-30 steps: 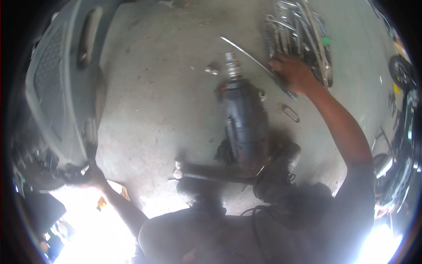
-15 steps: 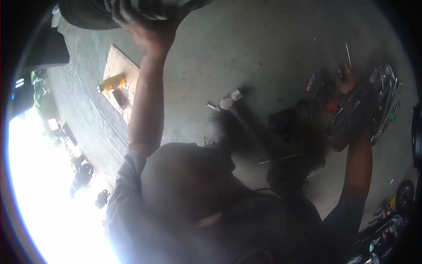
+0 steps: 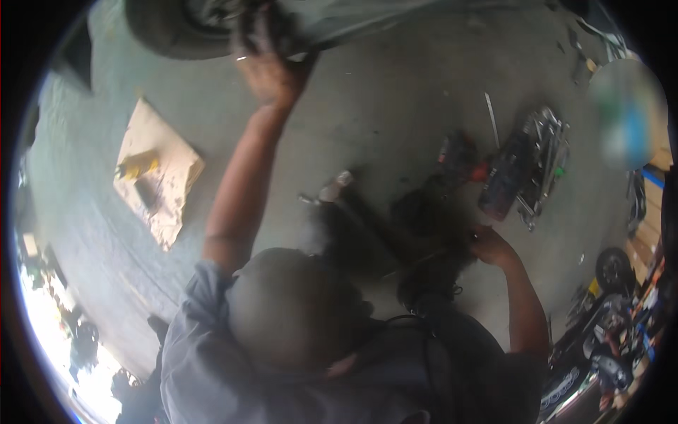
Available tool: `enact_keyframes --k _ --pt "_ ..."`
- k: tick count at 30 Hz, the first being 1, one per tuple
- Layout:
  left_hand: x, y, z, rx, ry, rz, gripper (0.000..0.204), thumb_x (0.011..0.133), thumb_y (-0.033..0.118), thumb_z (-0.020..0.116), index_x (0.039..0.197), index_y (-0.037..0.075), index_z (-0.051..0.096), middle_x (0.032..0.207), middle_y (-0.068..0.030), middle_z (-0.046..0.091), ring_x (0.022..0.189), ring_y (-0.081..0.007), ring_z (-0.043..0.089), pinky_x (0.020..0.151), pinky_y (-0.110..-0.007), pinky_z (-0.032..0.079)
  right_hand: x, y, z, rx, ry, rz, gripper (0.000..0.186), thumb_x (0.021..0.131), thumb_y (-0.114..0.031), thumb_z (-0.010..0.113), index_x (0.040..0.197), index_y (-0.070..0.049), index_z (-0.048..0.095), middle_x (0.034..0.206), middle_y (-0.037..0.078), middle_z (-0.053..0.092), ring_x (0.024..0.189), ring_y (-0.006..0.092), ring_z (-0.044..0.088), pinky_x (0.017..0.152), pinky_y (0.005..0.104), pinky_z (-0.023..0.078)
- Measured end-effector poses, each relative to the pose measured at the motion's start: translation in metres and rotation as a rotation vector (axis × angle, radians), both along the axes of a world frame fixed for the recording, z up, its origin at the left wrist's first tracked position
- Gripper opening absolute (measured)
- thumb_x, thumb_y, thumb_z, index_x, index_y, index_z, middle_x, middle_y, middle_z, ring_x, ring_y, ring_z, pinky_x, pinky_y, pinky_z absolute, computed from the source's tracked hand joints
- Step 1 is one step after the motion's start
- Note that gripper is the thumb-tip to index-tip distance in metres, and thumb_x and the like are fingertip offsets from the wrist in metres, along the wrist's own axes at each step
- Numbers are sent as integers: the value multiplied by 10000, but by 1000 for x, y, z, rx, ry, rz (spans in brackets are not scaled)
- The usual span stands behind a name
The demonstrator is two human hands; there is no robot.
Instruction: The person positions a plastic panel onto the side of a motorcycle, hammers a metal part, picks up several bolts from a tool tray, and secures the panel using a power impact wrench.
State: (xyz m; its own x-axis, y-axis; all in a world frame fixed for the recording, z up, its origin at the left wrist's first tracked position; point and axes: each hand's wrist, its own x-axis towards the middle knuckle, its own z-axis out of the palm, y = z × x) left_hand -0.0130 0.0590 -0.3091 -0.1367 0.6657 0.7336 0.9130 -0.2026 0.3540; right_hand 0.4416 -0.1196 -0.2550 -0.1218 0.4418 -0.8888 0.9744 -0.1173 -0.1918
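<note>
My left hand [image 3: 272, 74] reaches up to the hub area of a black-tyred wheel [image 3: 166, 39] at the top left. Its fingers are blurred against dark parts, so I cannot tell what they touch. My right hand [image 3: 494, 246] is low on the right, with fingers curled around something small and dark that I cannot make out. Just beyond it lies a black and red cordless power tool [image 3: 507, 173] on the floor, with a dark block-shaped part [image 3: 460, 157] at its left. Several metal wrenches [image 3: 547, 152] lie against its right side.
A cardboard sheet [image 3: 173, 173] on the left floor carries a yellow tube [image 3: 140, 165]. A silver-headed tool [image 3: 336, 186] lies mid-floor. A thin metal rod [image 3: 491, 119] lies beyond the power tool. Motorcycle parts [image 3: 607, 332] crowd the lower right; shelving stands at the right edge.
My right hand has drawn back toward me from the far side of the power tool. My left hand stays up at the wheel. The whole view has shifted, showing more of the right side.
</note>
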Motion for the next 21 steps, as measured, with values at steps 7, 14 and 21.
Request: enact_keyframes --k 7,14,21 --pt "8 -26 -22 -163 -190 45 997 548 246 862 1423 189 387 1391 -217 324 1273 -406 316 1054 -515 314 -114 -20 6 222 279 -144 250 808 -94 626 1050 -37 602 938 164 667 915 275 661 792 357 500" --pt "4 -33 -15 -228 -379 49 1048 566 258 839 1441 81 291 1347 -225 371 1241 -405 368 1016 -506 348 -137 -29 -143 707 128 170 461 905 -281 603 1264 -6 512 945 225 668 881 404 645 777 447 518" --pt "-6 -30 -2 31 -254 29 1066 586 259 866 1419 -25 266 1257 -248 476 1073 -415 520 894 -484 450 -168 -24 -162 836 -31 8 421 920 -395 569 1151 -43 571 810 200 651 722 356 652 648 457 522"
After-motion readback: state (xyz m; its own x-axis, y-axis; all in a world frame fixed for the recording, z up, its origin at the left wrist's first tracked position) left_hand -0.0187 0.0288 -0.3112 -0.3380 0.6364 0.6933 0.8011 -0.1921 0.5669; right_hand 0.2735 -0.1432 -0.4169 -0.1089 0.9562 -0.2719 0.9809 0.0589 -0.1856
